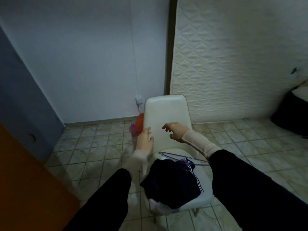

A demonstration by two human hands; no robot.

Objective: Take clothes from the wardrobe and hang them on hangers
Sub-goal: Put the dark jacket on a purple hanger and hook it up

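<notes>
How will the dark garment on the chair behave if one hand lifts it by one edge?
The dark garment lies in soft folds on the chair, so it will probably droop and unfold rather than keep its shape. The purple hanger rests partly on it, so it may slide or get dragged along.

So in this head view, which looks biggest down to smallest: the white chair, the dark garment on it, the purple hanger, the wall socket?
1. White chair
2. Dark garment
3. Purple hanger, thin and partly hidden by the sleeve, so unsure
4. Wall socket, also farthest from the camera
</notes>
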